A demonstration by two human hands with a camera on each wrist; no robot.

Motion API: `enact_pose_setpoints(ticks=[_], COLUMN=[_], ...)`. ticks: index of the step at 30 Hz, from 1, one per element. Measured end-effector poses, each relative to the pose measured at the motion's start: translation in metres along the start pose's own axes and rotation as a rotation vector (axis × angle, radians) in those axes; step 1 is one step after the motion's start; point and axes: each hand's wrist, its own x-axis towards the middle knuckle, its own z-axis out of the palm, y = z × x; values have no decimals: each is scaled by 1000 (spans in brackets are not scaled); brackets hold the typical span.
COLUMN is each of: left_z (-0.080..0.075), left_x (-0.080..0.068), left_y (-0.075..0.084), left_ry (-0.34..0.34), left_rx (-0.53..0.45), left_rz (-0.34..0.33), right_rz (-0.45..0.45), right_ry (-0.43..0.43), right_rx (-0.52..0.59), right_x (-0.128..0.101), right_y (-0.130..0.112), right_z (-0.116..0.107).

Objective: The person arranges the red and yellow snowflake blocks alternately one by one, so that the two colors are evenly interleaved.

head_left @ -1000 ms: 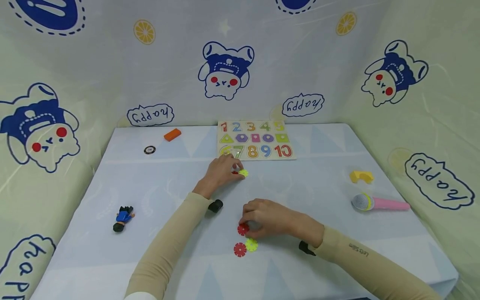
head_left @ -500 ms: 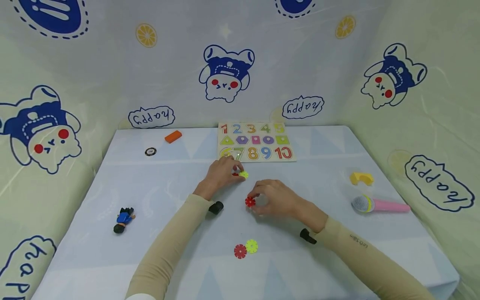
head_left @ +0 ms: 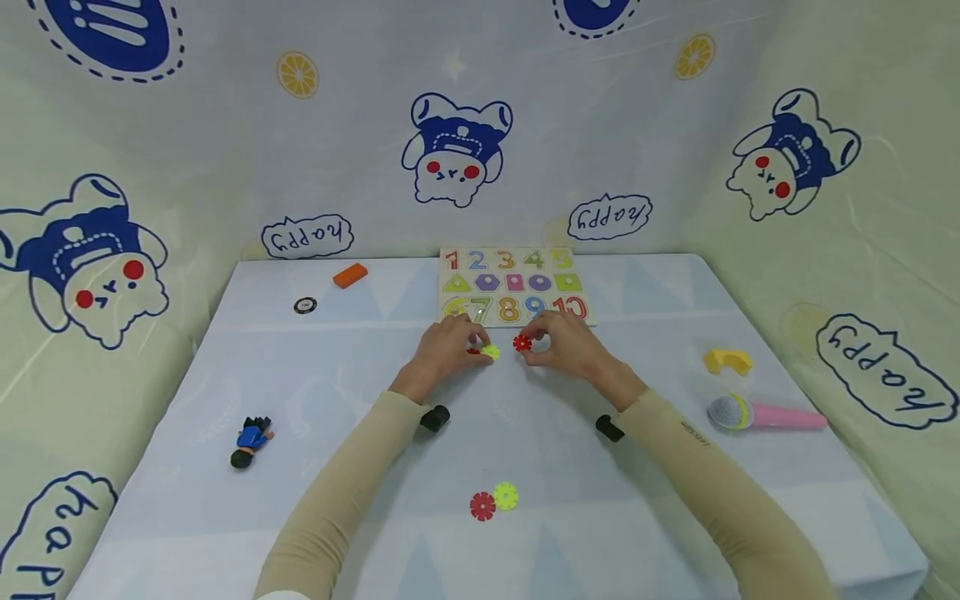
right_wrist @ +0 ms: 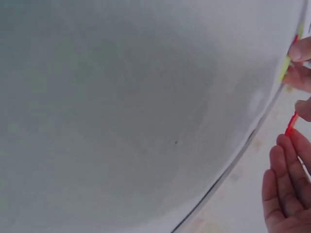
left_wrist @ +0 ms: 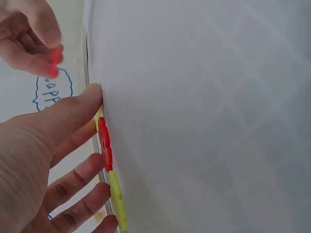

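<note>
My left hand [head_left: 442, 350] pinches the near-side yellow notched disc [head_left: 491, 352] between thumb and fingers. In the left wrist view this belongs to a short row, with a red notched disc [left_wrist: 105, 145] in the middle and another yellow disc [left_wrist: 117, 199] at the far end. My right hand [head_left: 567, 346] holds a single red notched disc [head_left: 522, 342] by its edges, a small gap to the right of the yellow one. Closer to the person, a loose red disc [head_left: 483, 506] and a loose yellow disc [head_left: 506, 496] lie side by side on the table.
A number puzzle board [head_left: 516, 285] lies just beyond both hands. On the left are an orange block [head_left: 350, 276], a black-and-white round chip [head_left: 305, 305] and a toy figure [head_left: 251, 442]. On the right lie a yellow arch block [head_left: 727, 361] and a pink toy microphone [head_left: 772, 415].
My right hand has picked up a red disc from beside the loose pair and carried it away from the person, up beside the left hand. The left hand has stayed in place.
</note>
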Motion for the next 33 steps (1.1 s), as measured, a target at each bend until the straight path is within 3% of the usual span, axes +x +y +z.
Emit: enact_pose_setpoints(ticks=[9,23,33], left_z=[1,-1,-2], left_x=[0,-1,4], left_y=[-1,0,2], left_ry=[4,0,-23], left_rx=[22,13,33], left_rz=[0,-4,5], right_rz=[20,-21,20], right_ry=[-106,-142,-140], right_rx=[1,-45,-36], right_x=[14,21,14], right_y=[4,-2,-1], right_z=[13,18,13])
